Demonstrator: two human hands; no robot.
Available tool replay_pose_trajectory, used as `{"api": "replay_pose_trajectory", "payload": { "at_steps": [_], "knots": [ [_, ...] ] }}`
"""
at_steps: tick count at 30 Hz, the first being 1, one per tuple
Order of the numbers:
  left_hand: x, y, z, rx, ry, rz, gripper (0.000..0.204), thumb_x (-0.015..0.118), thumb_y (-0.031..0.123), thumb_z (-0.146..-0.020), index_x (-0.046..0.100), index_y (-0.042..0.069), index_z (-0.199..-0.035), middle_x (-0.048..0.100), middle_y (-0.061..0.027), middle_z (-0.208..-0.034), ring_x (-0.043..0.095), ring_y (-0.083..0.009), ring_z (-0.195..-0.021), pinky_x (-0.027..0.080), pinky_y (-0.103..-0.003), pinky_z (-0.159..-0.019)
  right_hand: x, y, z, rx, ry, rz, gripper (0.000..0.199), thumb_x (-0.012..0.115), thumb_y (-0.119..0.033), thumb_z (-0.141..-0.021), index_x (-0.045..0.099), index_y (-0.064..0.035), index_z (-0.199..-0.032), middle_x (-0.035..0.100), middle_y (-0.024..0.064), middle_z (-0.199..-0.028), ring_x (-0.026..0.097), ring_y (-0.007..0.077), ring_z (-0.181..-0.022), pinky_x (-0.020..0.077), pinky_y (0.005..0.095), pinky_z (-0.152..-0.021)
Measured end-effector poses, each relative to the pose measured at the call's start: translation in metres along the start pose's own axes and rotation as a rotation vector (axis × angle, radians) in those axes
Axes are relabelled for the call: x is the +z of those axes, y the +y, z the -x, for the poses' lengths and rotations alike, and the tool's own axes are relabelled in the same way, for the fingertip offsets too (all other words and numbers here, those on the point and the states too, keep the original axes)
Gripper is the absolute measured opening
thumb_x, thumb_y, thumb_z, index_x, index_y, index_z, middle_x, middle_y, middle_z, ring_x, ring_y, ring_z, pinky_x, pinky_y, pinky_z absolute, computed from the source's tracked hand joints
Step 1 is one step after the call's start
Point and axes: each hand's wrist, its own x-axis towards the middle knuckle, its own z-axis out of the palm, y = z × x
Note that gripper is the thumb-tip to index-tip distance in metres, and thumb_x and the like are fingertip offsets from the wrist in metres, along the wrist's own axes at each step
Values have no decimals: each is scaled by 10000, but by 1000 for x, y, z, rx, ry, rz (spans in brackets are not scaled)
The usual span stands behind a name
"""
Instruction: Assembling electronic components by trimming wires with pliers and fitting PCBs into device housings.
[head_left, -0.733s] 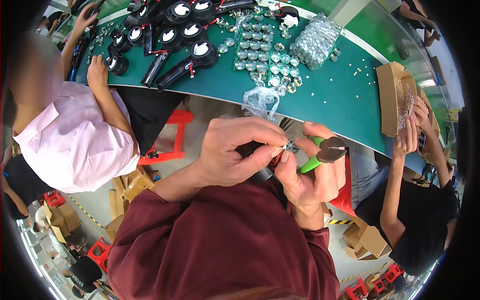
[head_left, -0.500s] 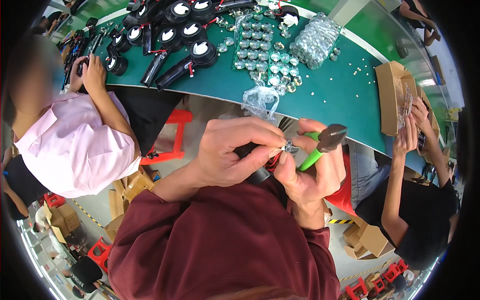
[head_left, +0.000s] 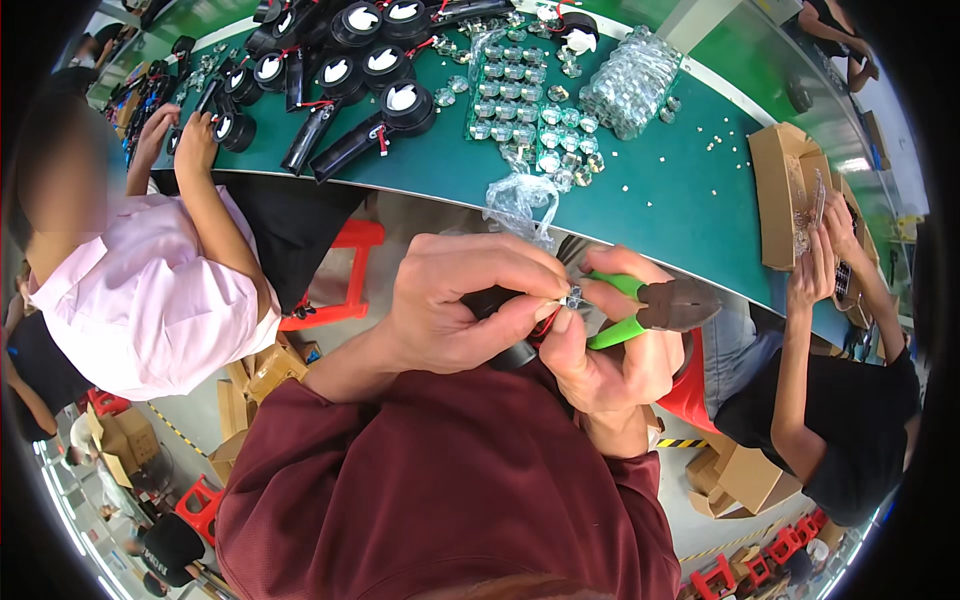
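Note:
In front of my chest, my left hand is closed, its thumb and forefinger pinching a tiny pale-and-metallic part. Red wires run down from beneath the fingertips. My right hand grips green-handled cutting pliers across the palm, with the dark jaws pointing right, away from the part. The right thumb and forefinger also meet at the small part, opposite the left fingertips. A black tube shows partly below the hands; the rest of it is hidden.
On the green table lie black round-headed units, rows of small circuit boards, a bagged stack of clear parts and a crumpled plastic bag. Co-workers sit at both sides. A cardboard box stands right, beside a co-worker's hands.
The pliers in my right hand have turned, their jaws swinging down and to the right. My left hand has barely moved. The left co-worker's hands have moved apart.

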Motion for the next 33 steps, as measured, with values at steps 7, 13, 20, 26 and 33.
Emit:
{"api": "replay_pose_trajectory", "payload": {
  "at_steps": [7, 13, 20, 26, 33],
  "knots": [
    [2, -2, 2, -46, 53, 45, 151, 656, -74, -787, 715, -14, -912, 735, -134, -902, 728, -213, -778, 576, -293, -680, 2, 2, -1, -22, 16, -7, 251, 773, -144, -810, 685, 84, -864, 666, 200, -985, 687, 277, -746, 569, 345, -600],
    [2, -4, 2, -55, 107, 67, 174, 659, -92, -784, 714, -26, -936, 738, -139, -914, 730, -217, -807, 579, -295, -722, -2, 10, -1, 177, -57, -202, 231, 815, -110, -741, 713, 60, -859, 689, 198, -966, 689, 249, -763, 548, 302, -622],
    [1, -12, 7, -75, 77, 164, 186, 649, -74, -824, 673, -78, -1008, 699, -214, -978, 695, -188, -834, 556, -271, -726, -5, 13, -1, 245, -111, -298, 238, 848, -72, -704, 729, 45, -874, 693, 194, -993, 682, 238, -820, 538, 310, -683],
    [7, -14, 6, -72, 159, 205, 168, 661, -57, -822, 697, -51, -986, 715, -152, -954, 696, -167, -820, 555, -272, -730, -5, 15, 3, 336, -90, -394, 206, 835, -76, -725, 747, 46, -866, 694, 186, -988, 673, 233, -840, 535, 323, -730],
    [6, -12, 4, -40, 151, 162, 183, 665, -58, -803, 693, -54, -984, 714, -155, -949, 696, -172, -829, 556, -278, -743, 0, 17, 5, 282, -49, -432, 188, 821, -76, -730, 763, 33, -871, 696, 180, -999, 675, 238, -857, 539, 329, -747]
  ]
}}
